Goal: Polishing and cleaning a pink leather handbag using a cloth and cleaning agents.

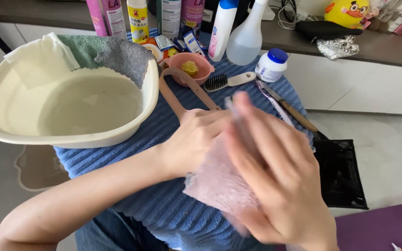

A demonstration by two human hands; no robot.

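A pale pink fluffy cloth (pixel 219 183) lies between the two hands over the blue ribbed towel (pixel 164 204) that covers the table. The left hand (pixel 194 142) closes its grip on the cloth's upper edge, fingers curled around it. The right hand (pixel 275 179), blurred by motion, presses flat on top of the cloth with its fingers spread wide and nothing pinched between them. To the left stands a cream plastic wash basin (pixel 117 135) holding clear water, with a white cloth (pixel 40 60), a green cloth (pixel 87 49) and a grey cloth (pixel 124 58) draped over its far rim. Behind the hands a small pink bowl (pixel 203 69) holds a yellow lump (pixel 190 68); what the lump is cannot be told. Beside the bowl lies a white-handled brush with black bristles (pixel 226 81), and near it a short white jar with a blue lid (pixel 271 65), closed. Farther back stand a clear spray bottle (pixel 247 39), a white bottle with a blue cap (pixel 222 28) and several tall cans.
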